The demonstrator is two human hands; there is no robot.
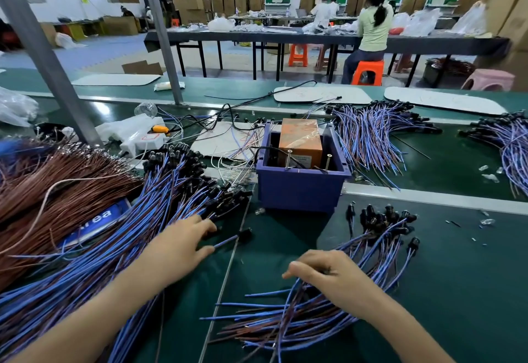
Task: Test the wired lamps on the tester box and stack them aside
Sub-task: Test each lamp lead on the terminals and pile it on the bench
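A blue tester box (300, 191) with an orange block and two upright screws stands mid-table. A large pile of blue-and-brown wired lamps (160, 205) with black sockets lies to its left. My left hand (183, 244) reaches into that pile's near edge, fingers around the wire of one lamp (243, 235) that sticks out to the right. A smaller stack of wired lamps (380, 245) lies on the right. My right hand (328, 274) rests on this stack's wires, fingers curled over them.
A heap of brown wires (57, 180) lies far left. More lamp bundles (371, 134) lie beyond the box on the green conveyor. A white power strip (143, 137) sits behind the pile. A thin metal rod (225, 277) lies between my hands. A person sits at a far table.
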